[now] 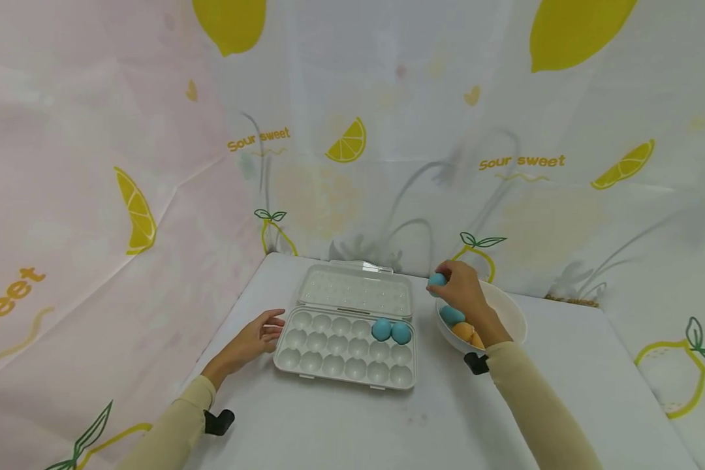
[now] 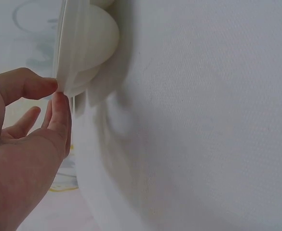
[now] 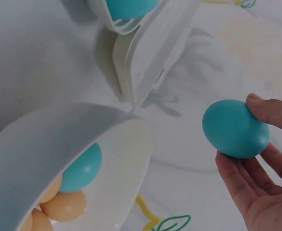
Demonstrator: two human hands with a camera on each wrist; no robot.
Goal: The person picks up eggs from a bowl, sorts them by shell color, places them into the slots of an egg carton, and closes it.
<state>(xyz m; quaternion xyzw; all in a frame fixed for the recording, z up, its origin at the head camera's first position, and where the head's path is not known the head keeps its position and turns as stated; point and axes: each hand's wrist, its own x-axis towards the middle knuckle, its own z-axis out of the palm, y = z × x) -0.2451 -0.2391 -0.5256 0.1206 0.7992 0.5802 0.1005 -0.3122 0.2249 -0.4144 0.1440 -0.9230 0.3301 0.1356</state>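
My right hand (image 1: 461, 287) pinches a blue egg (image 3: 235, 129) between thumb and fingertips, holding it above the far left rim of a white bowl (image 1: 512, 313). Inside the bowl lie another blue egg (image 3: 84, 168) and several tan eggs (image 3: 64, 206). A white egg tray (image 1: 345, 346) with its lid (image 1: 355, 290) folded back sits left of the bowl. Two blue eggs (image 1: 382, 329) fill the right end of its back row; its other cups are bare. Beside the tray's left end, my left hand (image 1: 252, 339) has loosely bent fingers, with fingertips (image 2: 49, 86) right at the rim.
The white table (image 1: 341, 431) runs back to a cloth backdrop (image 1: 352, 196) printed with lemons and lettering. Another patterned cloth (image 1: 82, 196) rises along the left. A dark band-mounted piece (image 1: 219, 422) sits on the left wrist, and a similar one on the right.
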